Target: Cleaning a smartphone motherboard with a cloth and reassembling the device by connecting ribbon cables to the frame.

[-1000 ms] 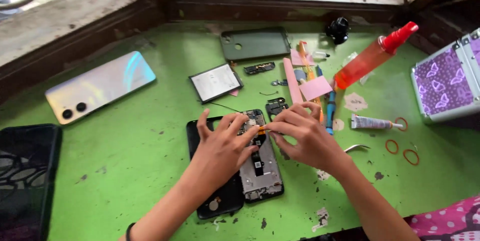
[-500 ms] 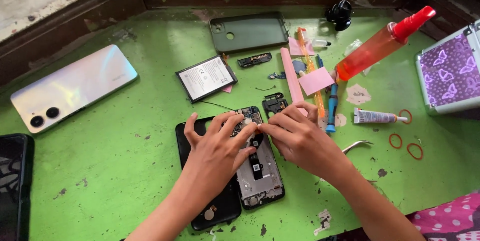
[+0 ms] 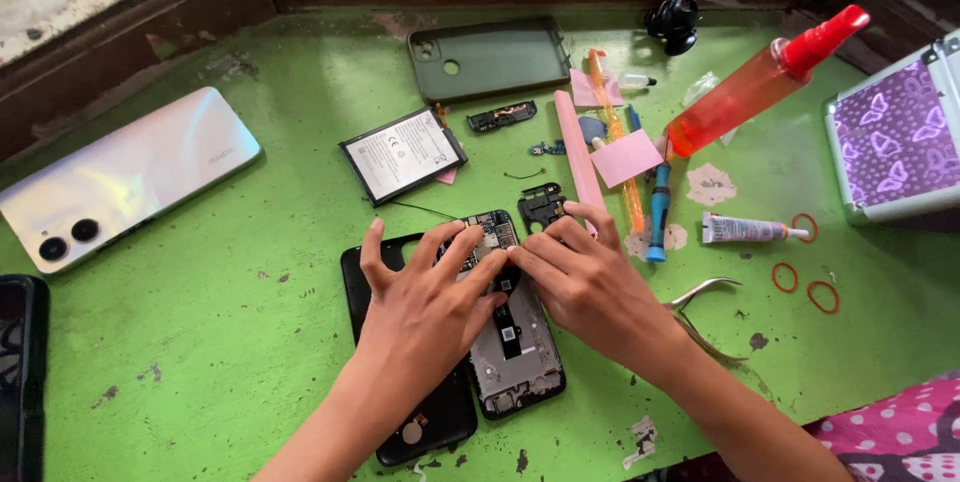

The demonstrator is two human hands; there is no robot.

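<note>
- On the green table point(image 3: 200, 322), an opened phone point(image 3: 515, 342) with its inner parts exposed lay face down, partly on top of a black back cover point(image 3: 425, 422).
- Left hand point(image 3: 430, 307) rested flat on the opened phone, fingers spread and extended, gripping nothing.
- Right hand point(image 3: 590, 287) pressed down on the phone's upper part, fingers loosely curled; whether it pinched a small part could not be told.
- Fingertips of both hands met over the phone's middle.
- Just above the hands lay a battery point(image 3: 402, 154) and a dark green case point(image 3: 490, 57).
- To the right stood a blue screwdriver point(image 3: 657, 212), metal tweezers point(image 3: 705, 292) and an orange spray bottle point(image 3: 760, 82).
- At far left lay a silver phone point(image 3: 125, 177).
</note>
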